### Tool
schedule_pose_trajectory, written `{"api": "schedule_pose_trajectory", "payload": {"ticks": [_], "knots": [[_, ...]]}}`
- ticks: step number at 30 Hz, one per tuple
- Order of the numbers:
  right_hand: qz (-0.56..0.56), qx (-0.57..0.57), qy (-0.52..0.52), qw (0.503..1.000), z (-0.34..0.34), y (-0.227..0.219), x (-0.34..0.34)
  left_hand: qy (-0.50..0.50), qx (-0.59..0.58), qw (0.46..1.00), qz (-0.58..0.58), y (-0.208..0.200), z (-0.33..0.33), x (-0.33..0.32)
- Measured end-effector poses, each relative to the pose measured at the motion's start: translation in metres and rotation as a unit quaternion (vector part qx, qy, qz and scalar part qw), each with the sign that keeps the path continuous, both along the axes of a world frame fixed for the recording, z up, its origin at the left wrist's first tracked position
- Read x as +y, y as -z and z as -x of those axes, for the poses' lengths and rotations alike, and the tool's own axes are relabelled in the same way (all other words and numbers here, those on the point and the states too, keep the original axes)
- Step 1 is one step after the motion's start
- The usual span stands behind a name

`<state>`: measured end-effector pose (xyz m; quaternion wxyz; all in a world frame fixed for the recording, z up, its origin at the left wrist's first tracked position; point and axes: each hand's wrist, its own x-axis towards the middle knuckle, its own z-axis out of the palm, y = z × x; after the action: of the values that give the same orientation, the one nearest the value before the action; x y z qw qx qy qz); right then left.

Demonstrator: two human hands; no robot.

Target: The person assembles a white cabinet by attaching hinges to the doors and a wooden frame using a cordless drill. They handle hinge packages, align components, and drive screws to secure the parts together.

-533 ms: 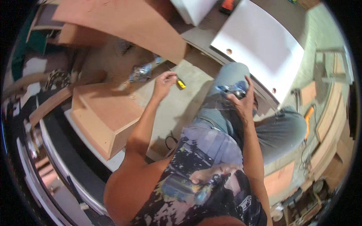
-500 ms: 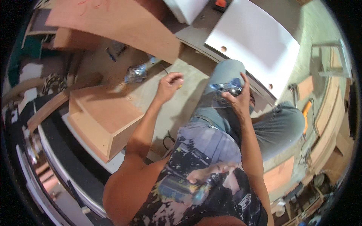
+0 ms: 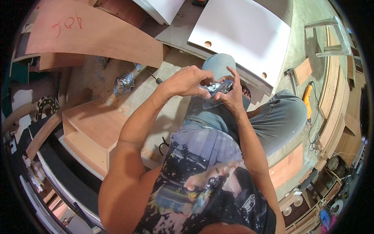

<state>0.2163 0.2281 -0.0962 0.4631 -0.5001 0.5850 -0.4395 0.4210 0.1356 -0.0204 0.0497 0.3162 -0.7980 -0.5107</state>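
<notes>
Over my thighs, a clear plastic bag of shiny metal hardware [image 3: 213, 89] is held between my hands. My right hand [image 3: 233, 97] cradles it from the right, thumb across the front and index finger raised. My left hand [image 3: 190, 81] comes in from the left, its curled fingers and thumb closed at the bag's near edge; the fingertips are partly hidden. A screwdriver [image 3: 157, 79] with a black and yellow handle shows just beyond my left wrist, apparently on the floor, the rest of its handle hidden by my arm.
Another hardware bag [image 3: 124, 83] lies left, beside an open wooden box [image 3: 93, 121]. A large plywood panel [image 3: 97, 33] spans the upper left. White panels with round holes [image 3: 243, 35] lie ahead. At right are a hammer [image 3: 291, 80], an orange corded tool [image 3: 307, 101] and a stool [image 3: 335, 39].
My left hand has moved right from beside the screwdriver to the hardware bag and closed on it. My right hand still holds the bag. The whole view has shifted.
</notes>
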Motion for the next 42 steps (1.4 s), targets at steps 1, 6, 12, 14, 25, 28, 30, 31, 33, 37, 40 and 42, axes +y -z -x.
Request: {"api": "schedule_pose_trajectory", "payload": {"ticks": [1,6,12,14,25,28,30,31,33,37,40,42], "knots": [[0.013,0.013,-0.003,1.0,0.0,0.001,0.001,0.016,-0.004,0.999,0.03,-0.001,0.0,-0.001],[0.03,0.063,-0.008,0.998,0.003,0.005,-0.002,0.028,-0.017,0.986,0.162,0.0,0.002,-0.004],[0.043,0.08,-0.003,0.996,-0.009,0.003,0.003,-0.154,-0.033,0.987,0.032,0.03,0.002,-0.007],[0.021,0.089,-0.006,0.996,-0.012,-0.003,0.003,-0.091,-0.006,0.996,0.012,0.036,-0.008,-0.009],[0.028,0.057,-0.059,0.996,-0.008,-0.009,0.0,0.108,-0.097,0.983,0.111,-0.007,0.012,-0.014],[0.018,0.057,-0.06,0.996,-0.003,-0.007,-0.003,0.084,0.01,0.986,0.142,0.009,0.011,-0.007],[0.006,0.062,-0.06,0.996,0.0,-0.005,-0.005,0.023,0.065,0.99,0.121,0.013,0.009,-0.005],[-0.006,0.058,-0.06,0.996,0.002,-0.004,-0.005,-0.006,0.093,0.99,0.109,0.014,0.008,-0.004],[-0.007,0.013,-0.049,0.999,0.003,-0.003,-0.006,-0.04,0.122,0.987,0.096,0.009,0.005,-0.002],[-0.07,-0.098,-0.044,0.992,0.007,0.008,-0.004,0.005,0.067,0.978,0.2,0.0,-0.001,-0.002],[-0.082,-0.015,-0.091,0.992,0.016,0.007,-0.004,0.075,0.012,0.966,0.247,0.009,-0.004,0.004],[-0.05,0.046,-0.123,0.99,0.019,0.011,-0.004,0.097,-0.043,0.965,0.241,0.009,-0.002,0.007]]}}
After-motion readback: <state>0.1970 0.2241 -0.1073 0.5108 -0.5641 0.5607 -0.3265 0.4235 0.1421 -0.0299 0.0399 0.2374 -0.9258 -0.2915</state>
